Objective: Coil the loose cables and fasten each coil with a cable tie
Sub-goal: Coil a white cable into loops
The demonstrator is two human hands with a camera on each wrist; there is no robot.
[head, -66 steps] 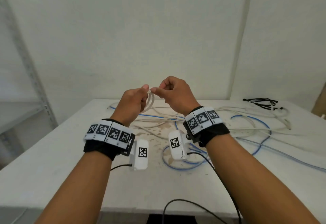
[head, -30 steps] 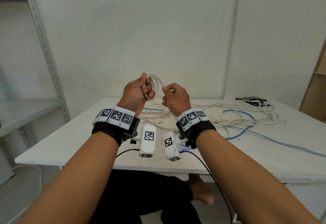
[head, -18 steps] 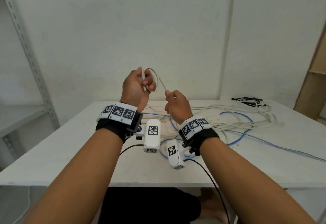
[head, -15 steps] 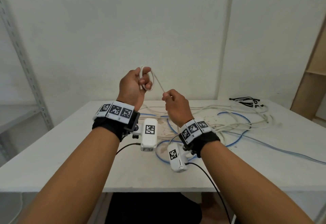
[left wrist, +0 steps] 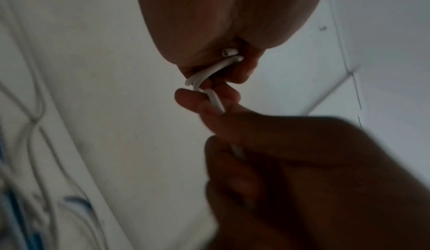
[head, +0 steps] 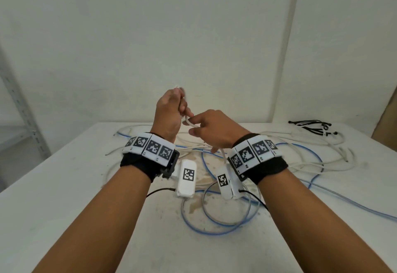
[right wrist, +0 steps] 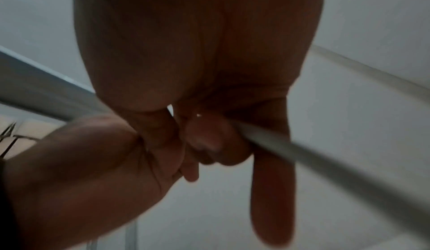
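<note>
A thin white cable [head: 190, 122] is held up in the air over the table [head: 64, 208]. My left hand [head: 171, 111] grips a small coil of it; in the left wrist view the white loops [left wrist: 209, 70] stick out of the fist. Just to its right, my right hand [head: 199, 127] pinches the same cable between thumb and forefinger, close against the left fingers. From the right hand [right wrist: 204, 140] the loose length of cable [right wrist: 302, 154] runs down to the table. Most of the coil is hidden inside the left hand [left wrist: 232, 33].
A blue cable [head: 214, 230] loops on the table under my wrists. A tangle of white cables [head: 305, 161] spreads to the right. Black cable ties [head: 311, 125] lie at the far right corner. A metal shelf post [head: 19, 109] stands left, a wooden board [head: 386, 122] right.
My right hand has come up and left to meet the left hand, bringing the cable to the coil. The left hand has lowered a little and the open loop seen earlier is now hidden.
</note>
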